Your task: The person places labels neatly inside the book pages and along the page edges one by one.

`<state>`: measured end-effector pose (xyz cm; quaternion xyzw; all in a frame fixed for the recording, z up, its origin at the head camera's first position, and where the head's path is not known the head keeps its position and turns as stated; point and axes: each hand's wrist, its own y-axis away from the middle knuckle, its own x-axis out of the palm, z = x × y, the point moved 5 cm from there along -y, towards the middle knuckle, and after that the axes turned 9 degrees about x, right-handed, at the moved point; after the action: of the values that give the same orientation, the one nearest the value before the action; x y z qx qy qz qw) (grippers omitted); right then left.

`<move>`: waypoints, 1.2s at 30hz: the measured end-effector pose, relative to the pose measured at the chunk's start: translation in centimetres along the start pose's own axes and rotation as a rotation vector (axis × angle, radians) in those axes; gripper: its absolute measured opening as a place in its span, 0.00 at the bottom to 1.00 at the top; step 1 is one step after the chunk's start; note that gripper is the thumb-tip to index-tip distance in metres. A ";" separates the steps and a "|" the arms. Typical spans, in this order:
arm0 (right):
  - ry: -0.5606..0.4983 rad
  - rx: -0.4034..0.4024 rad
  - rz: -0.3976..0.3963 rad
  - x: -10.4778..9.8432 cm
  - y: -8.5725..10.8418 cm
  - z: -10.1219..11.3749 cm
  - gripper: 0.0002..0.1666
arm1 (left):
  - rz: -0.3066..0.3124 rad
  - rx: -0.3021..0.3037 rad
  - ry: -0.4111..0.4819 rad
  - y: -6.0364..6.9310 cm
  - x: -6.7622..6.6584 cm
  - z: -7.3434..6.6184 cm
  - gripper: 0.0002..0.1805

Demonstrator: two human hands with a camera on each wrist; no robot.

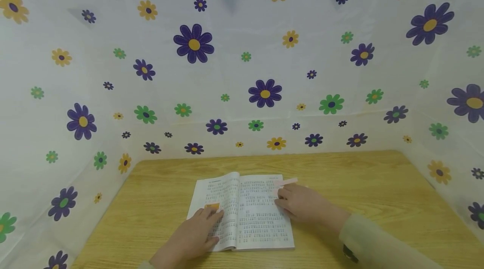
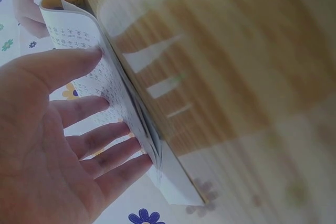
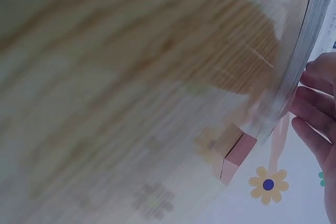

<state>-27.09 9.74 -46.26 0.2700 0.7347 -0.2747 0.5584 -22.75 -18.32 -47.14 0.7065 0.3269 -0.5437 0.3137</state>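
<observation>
An open book [image 1: 261, 218] with printed pages lies on the table. My left hand [image 1: 194, 232] rests on its left page, fingers extended; the left wrist view shows this hand [image 2: 68, 140] with thumb and fingers spread over the print. Just beyond its fingertips is a small orange paper tab [image 1: 212, 206] on the page. At the right page's outer edge, my right hand [image 1: 302, 202] has curled fingers and pinches a pink paper strip [image 1: 289, 181]. In the right wrist view the strip [image 3: 278, 140] hangs by the fingers [image 3: 315, 108], close to the book's edge [image 3: 294, 66]. The fingertips' exact contact is partly hidden.
The wooden table [image 1: 340, 172] is glossy and reflects the things above it. White curtains [image 1: 234, 71] with printed flowers stand behind it and on both sides. A pink piece [image 3: 239, 153] shows beside the book's corner in the right wrist view.
</observation>
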 end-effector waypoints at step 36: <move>0.000 0.007 0.055 0.5 0.4 0.1 0.21 | -0.011 0.022 -0.015 0.0 -0.1 -0.1 0.36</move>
<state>-26.84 10.02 -46.79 0.2921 0.7260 -0.2618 0.5648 -22.68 -18.26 -47.06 0.7040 0.3221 -0.5544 0.3053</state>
